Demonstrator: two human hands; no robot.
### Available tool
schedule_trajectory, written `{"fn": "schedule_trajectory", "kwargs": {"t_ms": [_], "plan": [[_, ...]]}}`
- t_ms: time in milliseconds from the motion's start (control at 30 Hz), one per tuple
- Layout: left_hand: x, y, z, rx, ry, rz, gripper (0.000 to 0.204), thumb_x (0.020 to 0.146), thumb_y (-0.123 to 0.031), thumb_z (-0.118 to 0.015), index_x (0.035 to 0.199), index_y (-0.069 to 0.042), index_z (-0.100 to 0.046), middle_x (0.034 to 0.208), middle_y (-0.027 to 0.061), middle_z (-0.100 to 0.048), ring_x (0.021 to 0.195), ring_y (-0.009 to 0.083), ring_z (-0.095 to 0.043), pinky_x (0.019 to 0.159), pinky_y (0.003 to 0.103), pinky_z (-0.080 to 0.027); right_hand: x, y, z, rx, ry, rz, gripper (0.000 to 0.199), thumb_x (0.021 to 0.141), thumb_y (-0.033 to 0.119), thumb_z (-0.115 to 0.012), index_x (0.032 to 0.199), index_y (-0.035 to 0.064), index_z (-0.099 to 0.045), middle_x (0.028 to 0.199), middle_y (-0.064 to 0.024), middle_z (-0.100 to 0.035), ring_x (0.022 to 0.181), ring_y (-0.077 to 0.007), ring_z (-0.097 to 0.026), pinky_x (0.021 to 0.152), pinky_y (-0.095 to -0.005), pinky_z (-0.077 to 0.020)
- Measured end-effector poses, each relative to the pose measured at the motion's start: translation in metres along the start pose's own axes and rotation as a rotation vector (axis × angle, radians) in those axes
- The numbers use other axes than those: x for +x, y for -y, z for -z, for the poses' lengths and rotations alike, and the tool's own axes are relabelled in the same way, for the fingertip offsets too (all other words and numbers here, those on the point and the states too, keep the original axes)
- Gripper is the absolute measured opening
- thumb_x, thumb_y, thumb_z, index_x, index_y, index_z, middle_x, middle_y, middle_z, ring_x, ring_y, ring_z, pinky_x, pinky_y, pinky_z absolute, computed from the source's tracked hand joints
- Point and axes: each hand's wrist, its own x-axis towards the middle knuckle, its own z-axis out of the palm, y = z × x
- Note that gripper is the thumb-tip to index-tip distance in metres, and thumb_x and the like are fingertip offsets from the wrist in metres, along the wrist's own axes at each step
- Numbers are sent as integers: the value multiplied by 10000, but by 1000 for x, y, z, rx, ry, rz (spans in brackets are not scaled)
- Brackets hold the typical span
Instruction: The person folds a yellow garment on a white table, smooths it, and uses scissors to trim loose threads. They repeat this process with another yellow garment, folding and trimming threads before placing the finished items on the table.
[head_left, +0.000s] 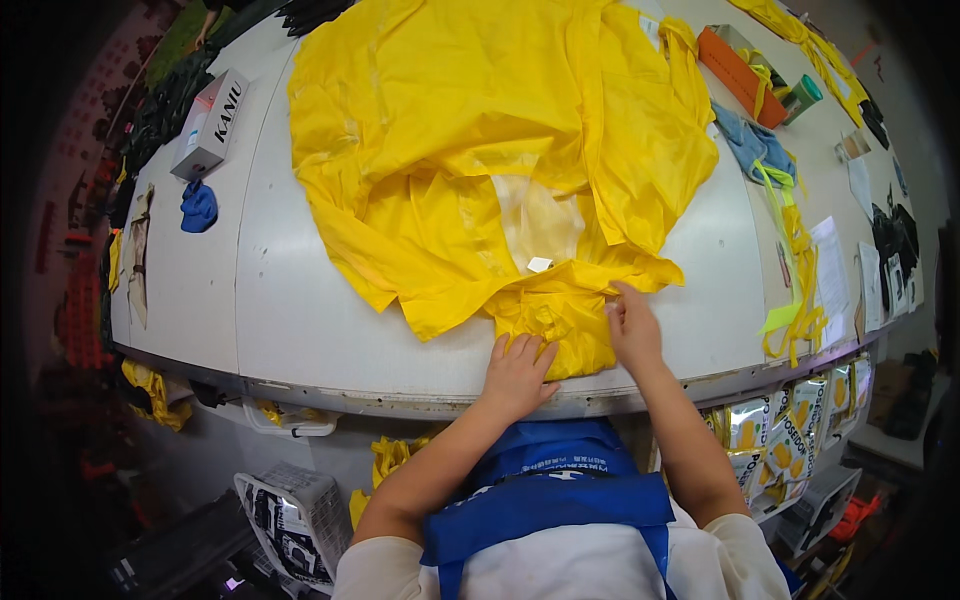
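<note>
"The left hand [518, 376] lies with fingers spread on the bunched near end of a yellow garment [440, 100], while the right hand [636, 330], apart from it, meets the cloth's right-hand side near the edge of a white table [290, 290]."

"Is the right one gripping?"

"From where I stand, I cannot tell; thumb and forefinger are at the cloth, but the other fingers curl out of sight (the back of the hand screens them)."

"And the rest of the garment?"

"Spread across the table's middle, before a person in a blue apron [550, 508], its far end cut off at the top of the view. A pale panel [540, 215] shows in its opening, partly covered by folds, with a small white tag [540, 265] at its lower end."

"To the sides?"

"At left, a white box [210, 125] and a crumpled blue cloth [199, 207]. At right, an orange box [740, 75], its contents hard to make out, just beside a green cylinder [803, 98]. Below the table, a yellow bundle [392, 458] shows, half hidden by the left forearm."
</note>
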Motion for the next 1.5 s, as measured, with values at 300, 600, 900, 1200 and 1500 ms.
{"fn": "schedule_trajectory", "kwargs": {"t_ms": [300,600,900,1200,1500], "plan": [[-14,-6,-23,333,46,-43,450,783,-213,-561,1217,-90,-551,1207,72,-553,1142,224,-479,993,470,-284,31,3,10,-36,143,445,122,782,94,-571,890,117,-624,927,-84,-643,888,-293,-600,758,-390,-472],[-11,18,-16,-47,-12,-109,273,778,-189,-587,1034,-95,-588,1042,76,-627,993,228,-566,874,398,-390,-22,15,20,77,225,519,215,716,120,-671,921,86,-614,1110,-85,-596,1060,-292,-543,910,-412,-409],[42,34,-11,-301,354,360,144,833,-208,-583,903,-85,-558,779,134,-637,793,292,-628,737,441,-437,-15,13,-7,-43,196,544,237,714,198,-692,925,114,-625,888,-38,-608,899,-245,-548,809,-376,-418],[33,20,-13,39,-184,-91,210,807,-260,-626,949,-114,-577,809,60,-643,774,243,-610,808,405,-395,8,-10,-17,152,378,464,214,710,218,-707,884,107,-648,836,-61,-610,869,-250,-554,781,-380,-410],[71,52,-16,-146,309,59,138,813,-205,-614,910,-126,-555,767,68,-625,743,251,-601,733,410,-407,57,-16,-6,-303,307,272,187,773,218,-681,911,95,-653,755,-70,-604,699,-232,-598,658,-365,-439]]}}
